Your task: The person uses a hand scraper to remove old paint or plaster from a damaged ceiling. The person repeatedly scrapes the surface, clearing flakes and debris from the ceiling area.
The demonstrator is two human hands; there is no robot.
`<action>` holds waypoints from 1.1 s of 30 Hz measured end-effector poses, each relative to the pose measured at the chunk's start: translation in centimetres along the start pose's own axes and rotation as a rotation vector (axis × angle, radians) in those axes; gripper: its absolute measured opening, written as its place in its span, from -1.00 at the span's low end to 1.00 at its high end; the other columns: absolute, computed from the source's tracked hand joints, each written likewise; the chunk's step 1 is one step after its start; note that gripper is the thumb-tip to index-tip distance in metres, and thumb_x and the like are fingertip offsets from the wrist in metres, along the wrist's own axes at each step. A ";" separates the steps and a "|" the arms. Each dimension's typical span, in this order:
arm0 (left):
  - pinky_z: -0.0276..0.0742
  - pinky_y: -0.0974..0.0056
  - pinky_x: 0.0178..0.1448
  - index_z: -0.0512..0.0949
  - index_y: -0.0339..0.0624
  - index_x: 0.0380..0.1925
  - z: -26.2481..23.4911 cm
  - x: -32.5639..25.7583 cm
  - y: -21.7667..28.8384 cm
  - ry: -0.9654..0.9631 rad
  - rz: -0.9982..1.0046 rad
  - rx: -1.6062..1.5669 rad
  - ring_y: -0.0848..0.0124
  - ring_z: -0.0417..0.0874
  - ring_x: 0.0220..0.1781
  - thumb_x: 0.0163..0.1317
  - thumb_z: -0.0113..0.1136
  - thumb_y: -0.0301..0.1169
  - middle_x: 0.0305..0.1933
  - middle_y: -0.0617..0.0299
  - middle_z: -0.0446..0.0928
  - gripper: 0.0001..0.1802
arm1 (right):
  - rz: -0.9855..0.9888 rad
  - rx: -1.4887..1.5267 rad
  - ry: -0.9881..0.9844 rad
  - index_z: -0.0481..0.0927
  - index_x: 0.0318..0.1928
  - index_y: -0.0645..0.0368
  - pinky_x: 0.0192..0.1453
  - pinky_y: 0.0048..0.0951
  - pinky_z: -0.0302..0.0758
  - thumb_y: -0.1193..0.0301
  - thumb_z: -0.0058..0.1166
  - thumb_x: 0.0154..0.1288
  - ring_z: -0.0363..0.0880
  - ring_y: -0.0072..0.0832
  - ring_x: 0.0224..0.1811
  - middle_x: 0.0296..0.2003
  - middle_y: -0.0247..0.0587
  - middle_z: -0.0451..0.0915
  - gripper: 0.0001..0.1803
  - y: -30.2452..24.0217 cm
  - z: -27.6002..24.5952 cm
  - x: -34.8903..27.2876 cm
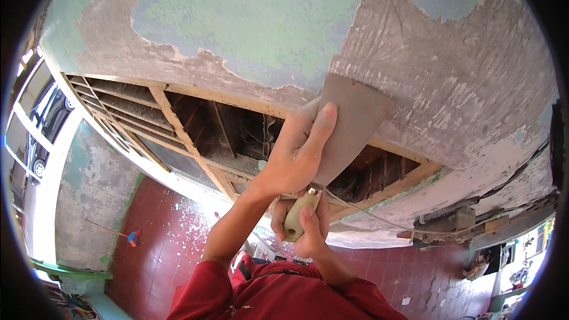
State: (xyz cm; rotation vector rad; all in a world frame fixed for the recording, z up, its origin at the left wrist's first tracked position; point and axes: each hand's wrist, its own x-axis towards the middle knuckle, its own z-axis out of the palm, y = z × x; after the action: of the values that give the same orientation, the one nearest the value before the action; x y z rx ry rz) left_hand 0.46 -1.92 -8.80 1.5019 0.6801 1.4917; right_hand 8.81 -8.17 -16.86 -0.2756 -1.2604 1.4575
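In the head view, our right grip [313, 238] is wrapped round the handle [291, 228] of a wide scraper [357, 115], and our left grip [296, 151] clamps its blade, thumb on the face. We see the scraper before the peeling green wall [237, 12], partly overlapping the wooden frame [178, 120].

- This is looking like an old house or similar small building under renovation; which of these, the view is not settling.
- The wall [261, 12] is showing worn green paint beside ragged patches of bare grey plaster.
- A wide-bladed scraper [355, 124] is being held up before it.
- Below, a wooden frame [178, 121] is enclosing dark, dusty openings.
- Pale flakes [186, 213] are littering a red tiled floor [133, 266].
- At far left, a parked car [44, 124] is standing in daylight outside.
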 end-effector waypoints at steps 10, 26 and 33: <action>0.30 0.42 -0.28 0.47 -0.37 -0.20 -0.4 1.5 3.0 -0.056 -0.105 0.008 0.62 0.32 -0.35 0.52 -0.22 -0.21 -0.43 0.35 0.41 -0.59 | -0.036 0.064 -0.038 0.11 0.01 0.14 -0.74 -0.55 0.17 0.16 -0.32 0.45 0.25 -0.48 -0.84 -0.76 -0.04 0.35 -0.66 -1.8 1.4 1.5; 0.29 0.42 -0.35 0.45 -0.37 -0.31 1.0 1.6 1.6 0.072 0.123 0.016 0.63 0.29 -0.42 0.52 -0.21 -0.21 -0.51 0.39 0.38 -0.58 | -0.043 0.013 0.045 0.13 -0.01 0.16 -0.75 -0.55 0.17 0.16 -0.34 0.44 0.25 -0.48 -0.84 -0.75 -0.08 0.34 -0.66 -1.7 1.7 0.9; 0.27 0.42 -0.38 0.44 -0.35 -0.35 0.4 2.7 4.2 0.008 0.056 0.036 0.65 0.30 -0.44 0.52 -0.20 -0.18 -0.53 0.38 0.38 -0.57 | -0.092 0.065 -0.045 0.12 -0.01 0.16 -0.75 -0.57 0.19 0.15 -0.33 0.45 0.25 -0.49 -0.84 -0.76 0.01 0.37 -0.66 -3.1 2.5 3.1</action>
State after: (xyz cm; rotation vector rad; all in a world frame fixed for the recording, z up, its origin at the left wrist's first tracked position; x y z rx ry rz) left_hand 0.32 -1.55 -3.80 1.5546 0.6775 1.5360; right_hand 7.70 -7.61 -12.01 -0.1409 -1.2433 1.4294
